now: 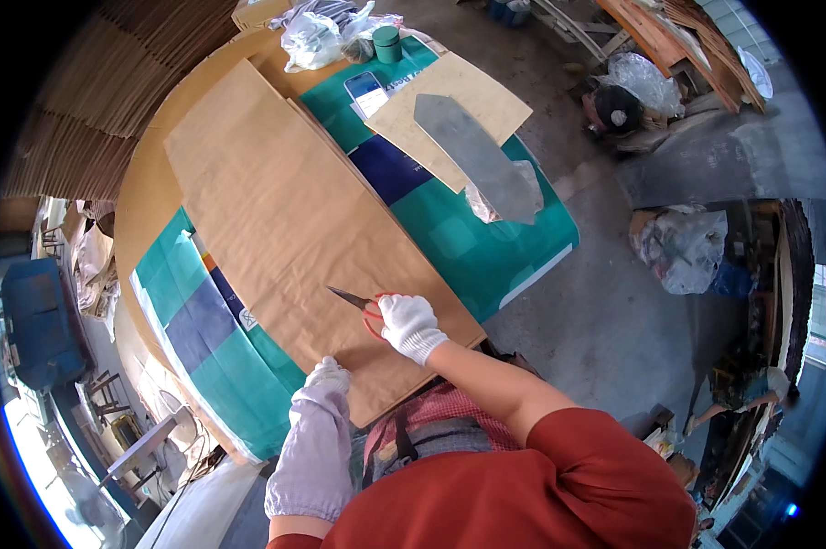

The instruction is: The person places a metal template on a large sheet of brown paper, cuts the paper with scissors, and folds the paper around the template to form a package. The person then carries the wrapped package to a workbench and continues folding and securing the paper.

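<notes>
A long stack of brown kraft paper [276, 220] lies slantwise over the table, its near end close to my body. My right hand [409, 325], in a white glove, holds a pair of scissors [349, 297] by its red handles. The dark blades point left above the paper and look closed together. At the paper's near left edge is my left hand [329, 375], gloved in white with a pale sleeve cover over the forearm. Its fingers are bunched together on that edge; the fingertips are partly hidden.
The round table [143, 178] bears a green and blue sheet [532, 238]. Right of the paper lie a tan board [486, 87], a grey pointed plate [472, 151] and a phone [365, 91]. A green canister [387, 44] and plastic bags [311, 41] stand at the far edge.
</notes>
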The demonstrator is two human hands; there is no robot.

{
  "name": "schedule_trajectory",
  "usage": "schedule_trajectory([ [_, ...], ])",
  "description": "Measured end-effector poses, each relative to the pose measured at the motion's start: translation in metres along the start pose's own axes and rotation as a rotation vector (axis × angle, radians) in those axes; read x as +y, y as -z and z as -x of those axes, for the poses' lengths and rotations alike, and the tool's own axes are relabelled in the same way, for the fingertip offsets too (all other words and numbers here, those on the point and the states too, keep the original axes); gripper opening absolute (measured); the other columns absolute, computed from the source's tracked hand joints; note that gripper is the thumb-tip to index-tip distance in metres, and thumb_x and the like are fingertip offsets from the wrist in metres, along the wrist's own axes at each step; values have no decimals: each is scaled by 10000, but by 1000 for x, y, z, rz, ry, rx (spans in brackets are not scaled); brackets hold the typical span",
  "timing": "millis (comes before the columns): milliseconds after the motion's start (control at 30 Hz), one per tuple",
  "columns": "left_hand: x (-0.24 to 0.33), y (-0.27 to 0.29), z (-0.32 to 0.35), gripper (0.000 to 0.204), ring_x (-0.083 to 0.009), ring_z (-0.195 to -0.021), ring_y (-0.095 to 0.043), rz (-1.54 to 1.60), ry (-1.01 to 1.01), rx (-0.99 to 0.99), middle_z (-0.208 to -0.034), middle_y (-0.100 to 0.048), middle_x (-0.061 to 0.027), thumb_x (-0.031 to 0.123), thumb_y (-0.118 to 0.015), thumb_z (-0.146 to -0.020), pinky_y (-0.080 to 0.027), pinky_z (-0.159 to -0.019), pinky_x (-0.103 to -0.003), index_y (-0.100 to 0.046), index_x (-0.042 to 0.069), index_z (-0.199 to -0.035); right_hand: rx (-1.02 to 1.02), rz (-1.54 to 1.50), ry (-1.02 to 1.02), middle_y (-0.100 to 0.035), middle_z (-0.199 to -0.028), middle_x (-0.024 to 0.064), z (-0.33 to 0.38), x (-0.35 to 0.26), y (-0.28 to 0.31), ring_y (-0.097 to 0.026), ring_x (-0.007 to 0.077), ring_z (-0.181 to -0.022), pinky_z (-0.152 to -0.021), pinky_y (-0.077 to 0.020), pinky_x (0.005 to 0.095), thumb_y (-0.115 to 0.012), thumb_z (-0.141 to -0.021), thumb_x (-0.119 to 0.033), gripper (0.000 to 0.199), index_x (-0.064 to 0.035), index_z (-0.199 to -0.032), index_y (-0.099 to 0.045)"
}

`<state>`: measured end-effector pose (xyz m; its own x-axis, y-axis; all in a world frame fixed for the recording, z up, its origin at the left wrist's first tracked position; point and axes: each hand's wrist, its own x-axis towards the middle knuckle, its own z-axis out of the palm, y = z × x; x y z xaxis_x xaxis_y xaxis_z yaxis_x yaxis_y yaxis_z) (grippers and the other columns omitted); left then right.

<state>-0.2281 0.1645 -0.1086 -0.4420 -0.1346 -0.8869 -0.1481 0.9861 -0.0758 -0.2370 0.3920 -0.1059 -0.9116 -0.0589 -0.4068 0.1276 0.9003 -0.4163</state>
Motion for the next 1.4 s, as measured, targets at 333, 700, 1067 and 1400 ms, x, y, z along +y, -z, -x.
schedule_trajectory([
  [333, -7, -19, -19, 367, -406, -1164, -619, -6, 7, 53, -1238, -644, -217, 316, -520, -929, -496, -975, -475, -585, 89, -1209, 426, 404, -463, -513, -1263, 140, -80, 156, 169, -468, 291, -1240, -1107, -339, 399, -827, -675, -513, 866, -32, -1319, -504],
  [700, -3, -12, -10, 332, -357, -1226, -598, -27, 65, -14, -1307, -606, -169, 222, -484, -966, -502, -988, -492, -557, 106, -1269, 638, 248, -4, -598, -1126, 196, -28, 138, 128, -573, 402, -1058, -938, -462, 486, -906, -555, -306, 959, -8, -1353, -464],
  [1067, -5, -20, -7, 342, -369, -1188, -612, 58, 64, 98, -1267, -641, -168, 308, -557, -927, -500, -974, -462, -612, 91, -1186, 423, 12, 400, -595, -1134, 164, -53, -40, 48, -607, 349, -1022, -873, -507, 422, -906, -588, -364, 795, -19, -1201, -536],
  [1400, -62, -37, 1, 695, -339, -1291, -521, 1056, 239, 607, -1451, -490, -194, 227, -661, -860, -424, -1067, -410, -410, 89, -1492, 516, -162, -80, -618, -1241, 193, -78, 57, 34, -600, 378, -1153, -989, -489, 415, -850, -729, -307, 764, 6, -1327, -493],
])
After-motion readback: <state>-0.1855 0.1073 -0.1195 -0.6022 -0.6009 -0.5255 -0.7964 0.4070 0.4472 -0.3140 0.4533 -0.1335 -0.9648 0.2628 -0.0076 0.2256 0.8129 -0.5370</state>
